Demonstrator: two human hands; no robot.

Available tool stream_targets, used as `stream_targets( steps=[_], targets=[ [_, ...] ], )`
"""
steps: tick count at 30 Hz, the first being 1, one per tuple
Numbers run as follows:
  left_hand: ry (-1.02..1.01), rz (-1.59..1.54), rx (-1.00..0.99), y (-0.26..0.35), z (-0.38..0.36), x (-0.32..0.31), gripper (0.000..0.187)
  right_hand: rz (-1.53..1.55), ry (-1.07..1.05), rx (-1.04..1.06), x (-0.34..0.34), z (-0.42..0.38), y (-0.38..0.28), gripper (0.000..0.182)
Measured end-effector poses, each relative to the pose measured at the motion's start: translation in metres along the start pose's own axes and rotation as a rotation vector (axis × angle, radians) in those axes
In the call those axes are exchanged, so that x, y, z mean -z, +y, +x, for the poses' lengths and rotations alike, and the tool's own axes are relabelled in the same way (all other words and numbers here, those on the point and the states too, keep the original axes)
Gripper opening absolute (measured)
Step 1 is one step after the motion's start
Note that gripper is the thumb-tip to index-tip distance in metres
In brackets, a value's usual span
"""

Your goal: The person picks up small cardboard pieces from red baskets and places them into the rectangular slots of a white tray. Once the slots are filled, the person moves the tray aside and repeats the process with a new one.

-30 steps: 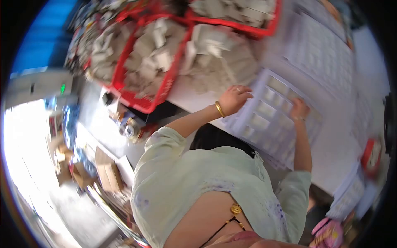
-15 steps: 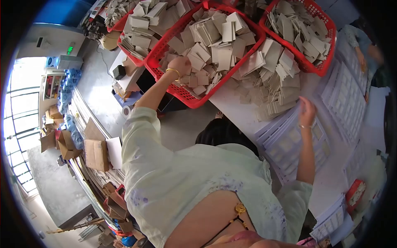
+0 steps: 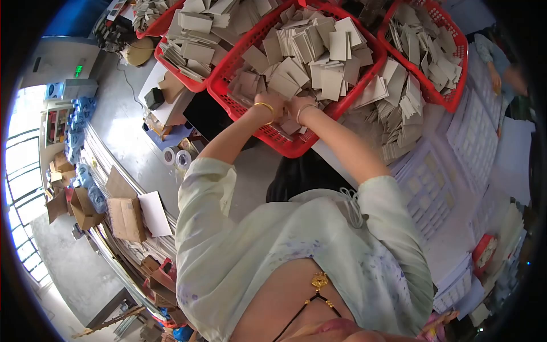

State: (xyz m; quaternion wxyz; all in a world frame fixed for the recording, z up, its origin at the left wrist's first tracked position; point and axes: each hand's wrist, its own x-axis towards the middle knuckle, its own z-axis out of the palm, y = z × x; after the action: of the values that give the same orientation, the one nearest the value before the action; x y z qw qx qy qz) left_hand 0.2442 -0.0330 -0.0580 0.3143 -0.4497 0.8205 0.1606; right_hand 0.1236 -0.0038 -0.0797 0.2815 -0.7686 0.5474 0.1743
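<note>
My left hand (image 3: 270,104) and my right hand (image 3: 299,106) are close together at the near end of a large red plastic basket (image 3: 293,149). Loose grey-white cardboard pieces (image 3: 288,77) fill the basket, lying at all angles. Both hands are low among the pieces, backs towards me, with their fingers curled inward. What the fingers hold is hidden behind the hands and the pieces around them.
A heap of cardboard pieces (image 3: 399,114) lies right of the basket. Another filled red basket (image 3: 454,102) stands beyond it. White sheets with rows of square cut-outs (image 3: 427,182) cover the table's right side, near another person's hand (image 3: 497,85). Cardboard boxes (image 3: 125,219) stand at left.
My right hand has moved left from above the white sheets into the basket, beside my left hand. My left hand has shifted slightly towards the basket's middle. The view has turned a little.
</note>
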Motion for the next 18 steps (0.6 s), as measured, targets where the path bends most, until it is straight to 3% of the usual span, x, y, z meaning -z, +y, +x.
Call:
stream_targets(
  steps=[3, 6, 9, 12, 15, 16, 18],
  targets=[
    [0.055, -0.120, 0.024, -0.020, -0.044, 0.029, 0.029, -0.259, -0.062, 0.150, -0.020, 0.020, -0.004, 0.034],
    [0.356, -0.285, -0.034, -0.045, -0.049, -0.002, 0.028, -0.356, 0.039, 0.128, -0.044, 0.031, -0.002, 0.029],
    [0.479, -0.441, -0.021, -0.045, -0.059, -0.011, 0.027, -0.316, -0.015, 0.164, -0.032, 0.034, -0.002, 0.024],
    [0.489, -0.825, -0.162, -0.031, -0.064, -0.005, 0.024, -0.144, 0.121, 0.087, -0.004, 0.007, 0.000, 0.023],
    [0.481, -1.097, -0.141, -0.001, -0.064, 0.007, 0.025, 0.148, 0.343, 0.023, 0.020, -0.045, 0.026, 0.016],
    [0.539, -1.146, -0.206, 0.010, -0.059, 0.009, 0.023, 0.248, 0.602, 0.036, 0.017, -0.065, 0.041, 0.009],
    [0.537, -1.231, -0.274, 0.046, -0.057, 0.021, 0.021, 0.466, 0.862, 0.032, 0.007, -0.109, 0.072, 0.010]
  ],
)
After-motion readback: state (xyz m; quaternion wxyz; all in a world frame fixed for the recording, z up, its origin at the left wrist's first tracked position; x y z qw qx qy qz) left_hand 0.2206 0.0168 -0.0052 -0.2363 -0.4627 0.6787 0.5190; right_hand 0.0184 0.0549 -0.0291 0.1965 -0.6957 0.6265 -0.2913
